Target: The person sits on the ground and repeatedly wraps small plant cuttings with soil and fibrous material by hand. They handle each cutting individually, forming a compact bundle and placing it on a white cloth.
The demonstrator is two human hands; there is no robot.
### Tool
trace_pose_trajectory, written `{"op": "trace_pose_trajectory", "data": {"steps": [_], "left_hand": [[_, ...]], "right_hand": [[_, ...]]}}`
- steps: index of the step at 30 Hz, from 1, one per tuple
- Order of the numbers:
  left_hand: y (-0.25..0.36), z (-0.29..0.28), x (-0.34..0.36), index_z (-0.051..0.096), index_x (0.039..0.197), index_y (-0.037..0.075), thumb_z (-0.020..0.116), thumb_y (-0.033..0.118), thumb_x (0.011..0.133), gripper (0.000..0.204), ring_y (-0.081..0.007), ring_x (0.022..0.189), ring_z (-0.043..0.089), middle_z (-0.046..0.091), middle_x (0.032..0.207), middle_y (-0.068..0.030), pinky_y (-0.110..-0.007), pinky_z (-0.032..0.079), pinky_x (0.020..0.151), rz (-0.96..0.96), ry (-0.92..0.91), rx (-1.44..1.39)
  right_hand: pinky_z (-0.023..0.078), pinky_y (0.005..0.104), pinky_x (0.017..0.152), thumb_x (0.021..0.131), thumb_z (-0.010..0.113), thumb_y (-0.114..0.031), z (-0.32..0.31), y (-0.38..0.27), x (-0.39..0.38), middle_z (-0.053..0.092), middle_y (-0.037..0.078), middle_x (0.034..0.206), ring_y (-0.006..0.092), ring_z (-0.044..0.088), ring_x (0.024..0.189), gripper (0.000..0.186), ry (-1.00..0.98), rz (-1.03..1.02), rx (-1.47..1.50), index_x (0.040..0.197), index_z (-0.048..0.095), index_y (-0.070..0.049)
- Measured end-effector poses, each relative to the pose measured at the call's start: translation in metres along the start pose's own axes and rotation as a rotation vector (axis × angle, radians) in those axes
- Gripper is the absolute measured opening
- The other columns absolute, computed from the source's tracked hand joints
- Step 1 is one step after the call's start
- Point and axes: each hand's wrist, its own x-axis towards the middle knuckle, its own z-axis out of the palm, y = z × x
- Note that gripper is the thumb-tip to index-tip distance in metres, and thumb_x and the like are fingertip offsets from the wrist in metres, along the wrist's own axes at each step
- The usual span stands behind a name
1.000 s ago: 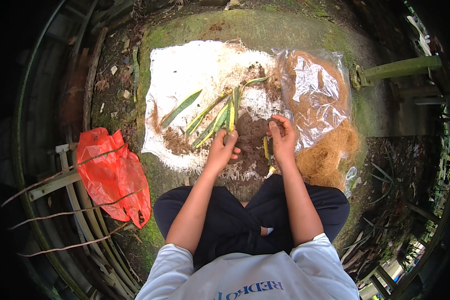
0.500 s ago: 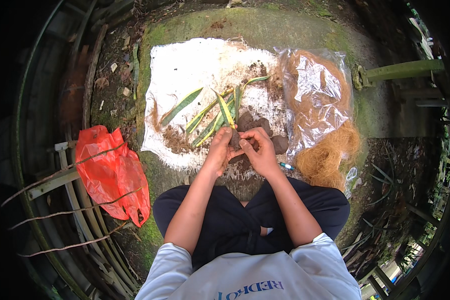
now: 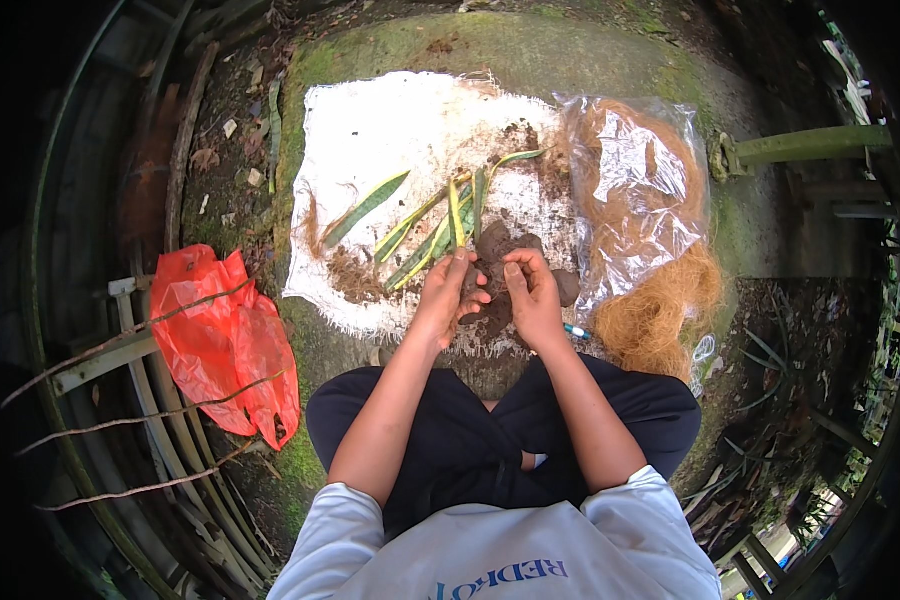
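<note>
Upright between the fingers of my left hand [image 3: 450, 300] is a yellow-edged snake plant leaf [image 3: 457, 215]. Dark soil shows against those fingers, around the leaf's lower end, though they partly cover it. My right hand [image 3: 536, 302] is a little apart to the right, thumb and fingers pinched together; whatever they hold is hidden. Just beyond both hands lie dark brown soil clumps [image 3: 510, 243]. More snake plant leaves [image 3: 370, 207] rest on the white woven sheet [image 3: 370, 120], left of the clumps and behind my left hand.
To the right, a clear plastic bag [image 3: 638, 180] holds brown fibre, with loose fibre [image 3: 660, 305] spilling toward me. A teal-and-white pen-like object [image 3: 576, 331] lies near my right wrist. At left, a red plastic bag [image 3: 220, 335] hangs by thin sticks and wooden slats [image 3: 110, 365].
My right hand has drawn away to the right from my left hand and the leaf's soil-covered base. The leaf in my left hand now stands more upright.
</note>
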Motion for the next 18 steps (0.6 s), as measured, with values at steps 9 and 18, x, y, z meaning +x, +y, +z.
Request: {"op": "trace_pose_trajectory", "data": {"steps": [9, 18], "left_hand": [[-0.003, 0.000, 0.005, 0.060, 0.114, 0.010, 0.036, 0.049, 0.106, 0.046, -0.0126, 0.075, 0.063, 0.064, 0.096, -0.0032, -0.026, 0.051, 0.060, -0.061, 0.016, -0.200], [-0.003, 0.000, 0.002, 0.058, 0.114, 0.007, 0.038, 0.043, 0.106, 0.042, -0.0130, 0.085, 0.064, 0.063, 0.099, -0.0051, -0.029, 0.057, 0.071, -0.102, 0.030, -0.227]], "right_hand": [[0.049, 0.0260, 0.079, 0.101, 0.056, -0.014, 0.008, -0.013, -0.006, 0.060, 0.001, 0.106, 0.0086, 0.057, 0.089, 0.020, -0.189, 0.135, 0.148, 0.119, 0.059, -0.006], [0.043, 0.0355, 0.091, 0.083, 0.075, -0.010, 0.010, -0.028, -0.011, 0.059, 0.010, 0.115, 0.0242, 0.055, 0.100, 0.020, -0.195, -0.316, -0.505, 0.102, 0.071, -0.008]]}}
